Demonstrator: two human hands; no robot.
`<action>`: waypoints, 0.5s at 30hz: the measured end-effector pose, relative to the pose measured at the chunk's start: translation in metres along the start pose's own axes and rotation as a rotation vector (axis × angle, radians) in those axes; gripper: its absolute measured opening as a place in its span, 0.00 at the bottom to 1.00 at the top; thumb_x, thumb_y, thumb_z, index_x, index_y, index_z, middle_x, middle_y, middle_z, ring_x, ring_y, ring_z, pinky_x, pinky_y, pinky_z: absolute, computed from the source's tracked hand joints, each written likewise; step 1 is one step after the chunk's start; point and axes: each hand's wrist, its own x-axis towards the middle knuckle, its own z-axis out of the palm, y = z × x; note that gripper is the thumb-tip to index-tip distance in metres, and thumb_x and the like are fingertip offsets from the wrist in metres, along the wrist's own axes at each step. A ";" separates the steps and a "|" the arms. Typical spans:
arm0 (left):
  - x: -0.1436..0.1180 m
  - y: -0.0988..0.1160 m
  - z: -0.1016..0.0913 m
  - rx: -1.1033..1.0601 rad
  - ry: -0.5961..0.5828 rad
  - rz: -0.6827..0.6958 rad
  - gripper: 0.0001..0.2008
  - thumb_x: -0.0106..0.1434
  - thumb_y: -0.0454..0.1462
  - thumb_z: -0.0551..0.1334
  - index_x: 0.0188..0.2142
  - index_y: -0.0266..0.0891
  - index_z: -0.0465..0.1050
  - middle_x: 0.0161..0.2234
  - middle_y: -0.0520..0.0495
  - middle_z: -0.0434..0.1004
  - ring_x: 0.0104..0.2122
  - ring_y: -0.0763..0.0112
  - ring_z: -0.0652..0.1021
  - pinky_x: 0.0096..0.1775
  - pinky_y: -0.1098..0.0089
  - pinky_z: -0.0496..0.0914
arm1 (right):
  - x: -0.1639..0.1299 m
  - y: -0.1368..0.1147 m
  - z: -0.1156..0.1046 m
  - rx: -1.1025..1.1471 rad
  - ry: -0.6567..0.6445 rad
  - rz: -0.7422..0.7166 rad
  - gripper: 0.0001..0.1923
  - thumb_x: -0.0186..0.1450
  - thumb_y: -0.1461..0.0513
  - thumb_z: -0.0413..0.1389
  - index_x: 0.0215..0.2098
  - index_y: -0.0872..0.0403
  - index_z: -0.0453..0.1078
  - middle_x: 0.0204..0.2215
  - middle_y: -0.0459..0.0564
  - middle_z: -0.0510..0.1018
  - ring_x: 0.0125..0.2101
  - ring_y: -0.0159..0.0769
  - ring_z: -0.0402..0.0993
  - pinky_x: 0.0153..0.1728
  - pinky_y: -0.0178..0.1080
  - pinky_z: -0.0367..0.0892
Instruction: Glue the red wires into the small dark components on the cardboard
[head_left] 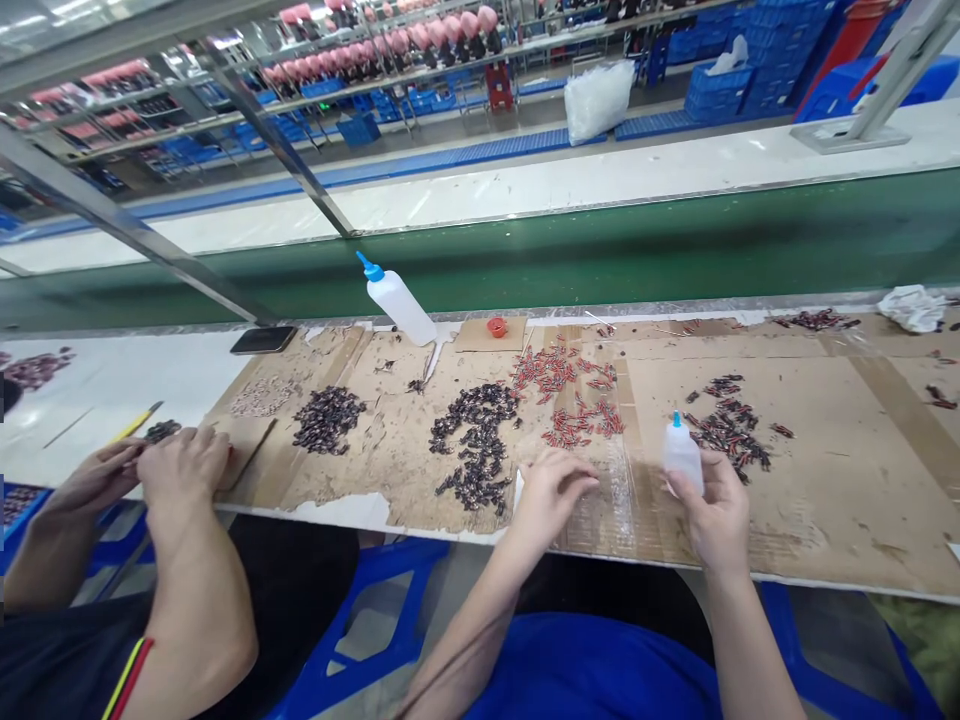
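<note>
head view: we see the right hand (pixel 716 515) wrapped around a small squeeze bottle (pixel 681 455), upright on the cardboard (pixel 840 470) beside a dark parts pile (pixel 731 430) — left hand (pixel 551 495) loosely curled, holding nothing we can make out, near another dark pile (pixel 474 440). a co-worker's hands (pixel 161 470) sit far left.

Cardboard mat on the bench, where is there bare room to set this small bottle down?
Bare cardboard lies right of the dark pile beside the small bottle in the right hand. The middle is crowded: red pieces and black heaps ahead of the left hand.
</note>
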 end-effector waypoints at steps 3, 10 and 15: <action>-0.008 -0.005 0.017 0.048 0.097 -0.055 0.05 0.59 0.34 0.68 0.31 0.48 0.81 0.34 0.50 0.82 0.45 0.60 0.73 0.46 0.58 0.61 | -0.001 -0.003 -0.003 0.117 0.104 0.009 0.21 0.44 0.51 0.70 0.28 0.54 0.71 0.23 0.45 0.75 0.20 0.28 0.66 0.18 0.32 0.60; -0.017 -0.014 0.022 0.076 0.201 -0.084 0.09 0.56 0.31 0.70 0.34 0.49 0.81 0.37 0.50 0.83 0.47 0.58 0.73 0.46 0.57 0.61 | -0.008 0.000 0.011 0.024 0.189 -0.002 0.19 0.48 0.49 0.67 0.21 0.55 0.70 0.17 0.44 0.71 0.17 0.28 0.62 0.17 0.32 0.56; -0.019 -0.015 0.020 0.035 0.199 -0.111 0.11 0.56 0.30 0.68 0.37 0.47 0.80 0.37 0.49 0.83 0.46 0.59 0.75 0.47 0.57 0.62 | -0.018 0.001 0.021 -0.277 0.126 -0.131 0.19 0.52 0.48 0.64 0.22 0.55 0.72 0.17 0.46 0.75 0.18 0.33 0.69 0.21 0.35 0.64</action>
